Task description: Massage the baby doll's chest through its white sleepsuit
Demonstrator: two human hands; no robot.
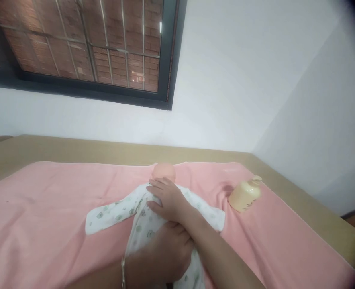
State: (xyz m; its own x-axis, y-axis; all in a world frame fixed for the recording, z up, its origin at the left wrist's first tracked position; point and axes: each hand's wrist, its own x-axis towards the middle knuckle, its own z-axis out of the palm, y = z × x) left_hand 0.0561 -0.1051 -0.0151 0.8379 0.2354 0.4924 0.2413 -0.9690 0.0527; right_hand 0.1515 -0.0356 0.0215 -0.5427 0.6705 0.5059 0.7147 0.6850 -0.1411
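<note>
White clothes (145, 224) already over doll (164, 170) on pink blanket (60, 208), front lapped across; cannot tell if fastening remains. Right hand (167, 198) flat near the neckline, fingers outstretched; left hand (162, 255) curled below, grip hidden.

Single head-worn camera, close above a smooth pink fabric sheet (45, 208), facing forward and down, tilted, toward a plain white wall (240, 80) and dark-framed glass window (117, 40).

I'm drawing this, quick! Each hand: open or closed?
Left hand: curled closed; can't tell if it holds anything.
Right hand: open, lying on the white patterned outfit.
</note>
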